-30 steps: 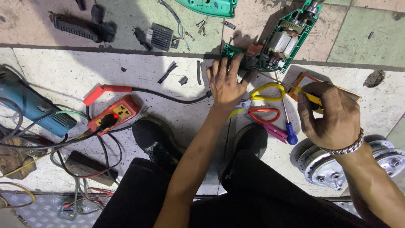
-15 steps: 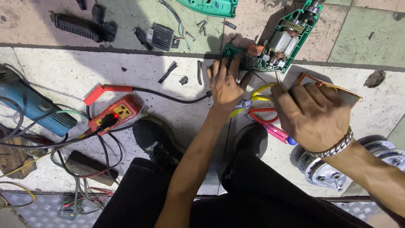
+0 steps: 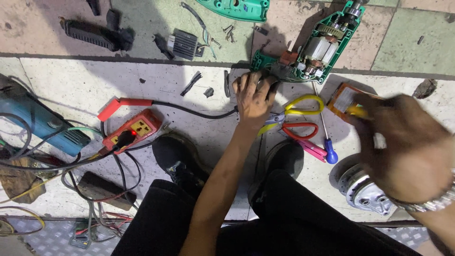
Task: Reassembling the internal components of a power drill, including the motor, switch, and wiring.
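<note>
An opened green power drill [image 3: 317, 47], motor exposed, lies on the tiled floor at the upper right. My left hand [image 3: 253, 97] rests on its handle end, fingers curled over it where the black cable [image 3: 189, 110] enters. My right hand [image 3: 403, 147] is blurred with motion at the right, close to the camera. Its fingers are closed on a thin yellow-handled tool [image 3: 355, 111] beside an orange box-shaped device [image 3: 342, 98]. Yellow-handled scissors [image 3: 303, 102], red-handled scissors [image 3: 298, 130] and a blue-handled screwdriver [image 3: 330, 154] lie between my hands.
A red power strip [image 3: 132, 130] with a plugged cable, a blue angle grinder [image 3: 42, 121] and tangled wires fill the left. A metal wheel hub [image 3: 365, 189] sits at lower right. The green drill cover [image 3: 237, 7], a black finned part [image 3: 184, 45], screws [image 3: 227, 31] lie at the top. My shoes [image 3: 177, 156] are in the middle.
My right hand swung left over the scissors, then came back right and nearer the camera, now blurred. My left hand stayed on the drill's handle end.
</note>
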